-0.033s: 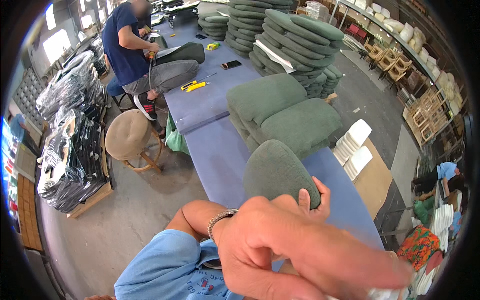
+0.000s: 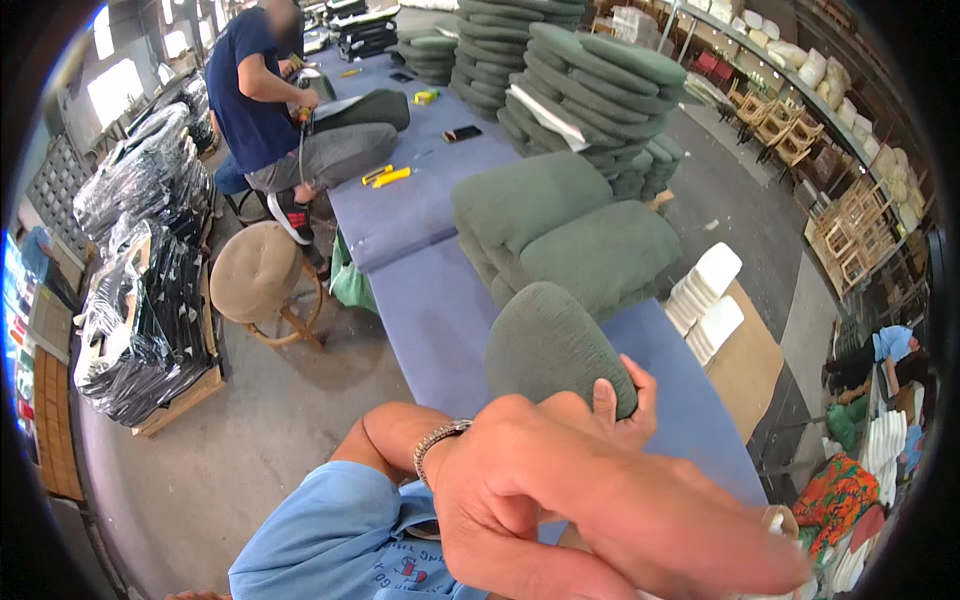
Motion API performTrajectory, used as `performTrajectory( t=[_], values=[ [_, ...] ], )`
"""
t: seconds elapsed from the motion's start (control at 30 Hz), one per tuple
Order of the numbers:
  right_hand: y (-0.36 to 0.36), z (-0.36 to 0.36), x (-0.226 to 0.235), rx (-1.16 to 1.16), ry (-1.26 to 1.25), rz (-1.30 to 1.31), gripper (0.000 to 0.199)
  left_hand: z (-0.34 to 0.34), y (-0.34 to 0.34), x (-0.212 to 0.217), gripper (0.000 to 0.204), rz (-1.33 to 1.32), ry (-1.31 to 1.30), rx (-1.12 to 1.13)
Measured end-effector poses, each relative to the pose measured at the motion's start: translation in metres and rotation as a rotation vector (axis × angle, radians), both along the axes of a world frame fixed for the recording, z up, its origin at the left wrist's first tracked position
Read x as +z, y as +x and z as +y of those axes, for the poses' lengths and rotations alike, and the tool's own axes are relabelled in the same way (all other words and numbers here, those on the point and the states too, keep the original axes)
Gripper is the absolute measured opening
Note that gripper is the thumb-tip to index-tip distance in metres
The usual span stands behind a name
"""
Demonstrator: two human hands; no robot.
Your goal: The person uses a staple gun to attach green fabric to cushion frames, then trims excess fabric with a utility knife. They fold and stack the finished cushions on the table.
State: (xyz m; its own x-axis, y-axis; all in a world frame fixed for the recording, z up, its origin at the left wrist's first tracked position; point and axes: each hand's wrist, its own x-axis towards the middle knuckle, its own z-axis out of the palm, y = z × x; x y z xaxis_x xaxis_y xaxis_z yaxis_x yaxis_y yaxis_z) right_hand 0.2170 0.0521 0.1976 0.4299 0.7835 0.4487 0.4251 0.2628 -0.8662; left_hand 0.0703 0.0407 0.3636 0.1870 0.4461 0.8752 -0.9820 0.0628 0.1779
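Note:
My right hand (image 2: 632, 402) is closed on the right edge of a dark green, rounded fabric-covered cushion pad (image 2: 548, 345). The pad is tilted up over the blue padded table (image 2: 425, 305). In front of it, very near the camera, my left hand (image 2: 560, 490) reaches across from the left with a metal-banded wristwatch (image 2: 440, 440). Its forefinger stretches to the lower right, the thumb apart below it. The fingertips are blurred, and nothing shows in its grasp. Just beyond the pad, more dark green cushions (image 2: 600, 255) are piled on the table.
Tall stacks of green pads (image 2: 590, 90) stand farther back. Yellow cutters (image 2: 390, 177) and a phone (image 2: 462, 133) lie on the table. At far left a seated co-worker (image 2: 250, 95) handles a tool. A round beige stool (image 2: 255, 265) and plastic-wrapped stacks (image 2: 145, 330) stand left.
My left fingertips have shifted slightly left and down. The pad in my right hand has moved very slightly left.

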Motion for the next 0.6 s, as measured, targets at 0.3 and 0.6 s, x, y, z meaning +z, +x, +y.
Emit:
performTrajectory(
  t=[0.3, 0.6],
  values=[
    [0.027, 0.0, -0.02, 0.167, 0.049, -0.101, 0.044, 0.027, -0.008, 0.021, 0.043, 0.21, 0.427, 0.442],
    [0.029, -0.038, -0.038, 0.214, 0.128, -0.02, 0.048, 0.082, 0.029, -0.134, 0.029, 1.16, 0.88, 1.482]
  ],
)
